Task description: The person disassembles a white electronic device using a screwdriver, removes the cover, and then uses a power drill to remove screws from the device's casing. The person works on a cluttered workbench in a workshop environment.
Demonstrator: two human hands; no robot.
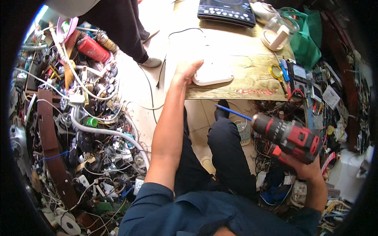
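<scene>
My left hand (186, 71) reaches out to a flat white plastic panel (214, 69) that lies on the wooden table (244, 63), fingers gripping its near left edge. My right hand (301, 165) is closed around the handle of a red and black cordless drill (289, 135), held low at my right side. A long blue bit (233, 112) sticks out of the drill toward the upper left, well short of the panel.
A black induction cooker (226, 10), a glass kettle (277, 27), yellow-handled scissors (277, 73) and a multimeter (299, 74) are on the table. Another person's legs (122, 27) stand at the far left of it. Heaps of cables and scrap parts (86, 118) cover the floor.
</scene>
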